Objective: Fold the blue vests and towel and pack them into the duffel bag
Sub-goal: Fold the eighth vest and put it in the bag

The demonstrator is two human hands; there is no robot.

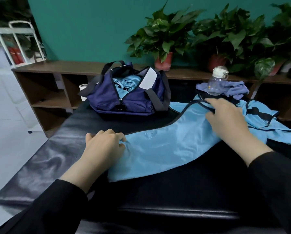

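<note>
- Left hand (106, 144) of ours pinches the hem end of the blue vest (166, 146) with curled fingers, bunching the cloth a little where it grips, near the middle of the table (40, 159).
- Our right hand (225, 114) lies on the vest's far end, fingers spread and fairly straight, pressing down by the dark-trimmed neck and armhole; it presses but does not clutch, as far as we can tell.
- What the coming move turns on, in our judgement: the vest's long axis runs slantwise, from the left hand near us up and away to the right hand, so each hand already sits on one end. A fold along that axis would bring one end over to the other.
- A second blue vest (266, 119) lies crumpled just beyond the right hand, toward the table's right edge, nearer that hand.
- Farther back at the right sits the purple towel (234, 88), with a clear water bottle (216, 81) standing on it.
- Our duffel bag (129, 98) stands unzipped at the table's far edge, left of the vest's far end, with blue cloth already inside; it is nearer the left hand's side.
</note>
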